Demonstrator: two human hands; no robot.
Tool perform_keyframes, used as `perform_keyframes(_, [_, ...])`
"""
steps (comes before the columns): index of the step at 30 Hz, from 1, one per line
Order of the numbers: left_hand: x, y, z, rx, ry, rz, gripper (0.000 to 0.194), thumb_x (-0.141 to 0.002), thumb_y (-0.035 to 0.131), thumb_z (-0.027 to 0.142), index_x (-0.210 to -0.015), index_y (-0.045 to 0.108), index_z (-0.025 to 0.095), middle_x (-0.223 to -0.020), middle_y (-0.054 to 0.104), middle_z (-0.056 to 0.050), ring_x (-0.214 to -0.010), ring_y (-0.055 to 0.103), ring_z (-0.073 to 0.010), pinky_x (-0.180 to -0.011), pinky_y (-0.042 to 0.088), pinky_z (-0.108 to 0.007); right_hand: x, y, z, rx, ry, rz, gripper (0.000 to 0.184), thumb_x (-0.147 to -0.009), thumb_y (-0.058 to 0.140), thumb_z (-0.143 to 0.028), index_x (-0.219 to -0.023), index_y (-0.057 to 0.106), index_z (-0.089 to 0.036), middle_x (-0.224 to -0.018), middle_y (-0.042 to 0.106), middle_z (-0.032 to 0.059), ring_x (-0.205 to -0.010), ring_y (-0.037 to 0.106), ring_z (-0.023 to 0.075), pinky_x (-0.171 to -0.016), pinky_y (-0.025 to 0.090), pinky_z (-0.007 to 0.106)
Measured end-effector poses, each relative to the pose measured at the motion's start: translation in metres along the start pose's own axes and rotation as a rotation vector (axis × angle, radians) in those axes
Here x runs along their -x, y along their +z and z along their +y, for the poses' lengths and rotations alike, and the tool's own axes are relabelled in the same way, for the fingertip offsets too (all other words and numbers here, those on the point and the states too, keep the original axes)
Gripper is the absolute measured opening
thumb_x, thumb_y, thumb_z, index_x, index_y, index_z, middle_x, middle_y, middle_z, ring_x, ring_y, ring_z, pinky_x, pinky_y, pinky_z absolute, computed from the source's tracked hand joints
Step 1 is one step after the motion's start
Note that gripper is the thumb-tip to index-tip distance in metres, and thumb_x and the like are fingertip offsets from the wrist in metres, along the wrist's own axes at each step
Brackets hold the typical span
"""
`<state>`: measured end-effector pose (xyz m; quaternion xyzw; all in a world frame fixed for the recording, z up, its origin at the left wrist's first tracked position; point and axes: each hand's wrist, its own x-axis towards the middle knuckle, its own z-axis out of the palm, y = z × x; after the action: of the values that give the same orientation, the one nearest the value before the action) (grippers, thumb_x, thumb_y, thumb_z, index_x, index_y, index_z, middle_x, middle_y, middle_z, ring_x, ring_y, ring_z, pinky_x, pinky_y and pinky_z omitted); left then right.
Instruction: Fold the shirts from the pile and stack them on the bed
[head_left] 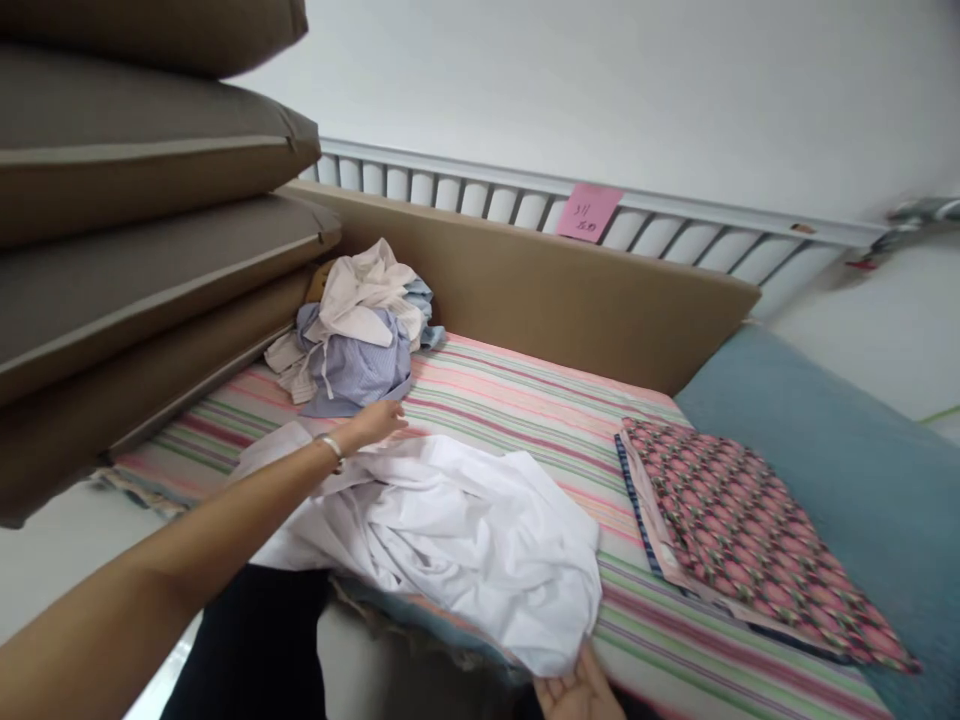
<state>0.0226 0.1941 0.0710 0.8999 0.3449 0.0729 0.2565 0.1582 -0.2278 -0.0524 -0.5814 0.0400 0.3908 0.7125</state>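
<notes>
A crumpled white cloth (480, 520) lies spread over the near edge of the striped bed cover (517, 400). My left hand (379, 422) reaches across its left part and hovers by its far edge, fingers loosely apart with nothing visible in them. At the bottom, my right hand (576, 695) is palm up at the cloth's near right corner, thumb and fingers closed on the hem. Just beyond my left hand is a heap of rumpled clothes (367, 330), white, cream and blue striped. Whether the white cloth is a shirt or a sheet I cannot tell.
Folded patterned fabric (742, 520) in pink and dark tones lies at the right, beside a blue surface (810, 440). Thick brown cushions (150, 190) are stacked at the left. A brown board (570, 290) stands along the back before a white radiator (450, 195) with a pink note (589, 212).
</notes>
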Motion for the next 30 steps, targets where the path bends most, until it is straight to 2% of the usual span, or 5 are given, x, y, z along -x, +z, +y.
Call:
perform_keyframes(6, [-0.044,0.074,0.046,-0.041,0.041,-0.084,0.026,-0.062,0.069,0.025,-0.087,0.068,0.017,-0.088,0.07,-0.01,-0.087,0.062,-0.0251,-0.074,0.045,-0.029,0.017,0.022,-0.001,-0.211,0.125,0.036,0.038,-0.062,0.07,-0.048,-0.092,0.066,-0.026,-0.098,0.071,0.0032,-0.103,0.062,0.0232,-0.088,0.052,0.041])
perform_keyframes(12, [-0.038,0.057,0.049,0.042,0.121,-0.003,0.019,-0.078,0.053,0.031,-0.073,0.064,0.016,-0.076,0.067,-0.005,-0.076,0.06,-0.0196,-0.07,0.044,-0.027,0.015,0.048,-0.018,-0.283,-0.002,0.122,0.044,-0.067,0.067,-0.046,-0.106,0.064,-0.026,-0.105,0.069,0.0025,-0.111,0.058,0.0232,-0.091,0.05,0.041])
perform_keyframes(17, [-0.015,-0.029,0.051,0.116,0.182,0.249,0.032,-0.087,0.039,0.037,-0.087,0.061,0.014,-0.083,0.064,-0.004,-0.079,0.057,-0.0167,-0.071,0.042,-0.025,0.02,0.077,-0.077,-0.184,-0.124,0.09,0.046,-0.067,0.065,-0.046,-0.102,0.064,-0.017,-0.097,0.07,0.0078,-0.101,0.062,0.0248,-0.084,0.052,0.039])
perform_keyframes(24, [0.05,-0.228,0.075,0.034,0.285,0.809,0.03,-0.087,0.047,0.034,-0.08,0.06,0.008,-0.073,0.058,0.001,-0.07,0.049,-0.0095,-0.069,0.037,-0.02,0.074,0.123,-0.253,0.371,-0.656,0.005,0.027,-0.068,0.062,-0.041,-0.085,0.063,-0.019,-0.072,0.066,0.0023,-0.069,0.06,0.0178,-0.063,0.046,0.028])
perform_keyframes(30, [0.135,-0.335,0.111,-0.114,0.38,1.178,0.047,-0.089,0.041,0.038,-0.088,0.058,-0.006,-0.08,0.059,0.001,-0.082,0.052,-0.0072,-0.077,0.033,-0.021,0.164,0.166,-0.378,1.217,-1.431,0.482,0.033,-0.085,0.046,-0.039,-0.078,0.064,-0.013,-0.07,0.061,0.0035,-0.064,0.046,0.0109,-0.061,0.031,0.028])
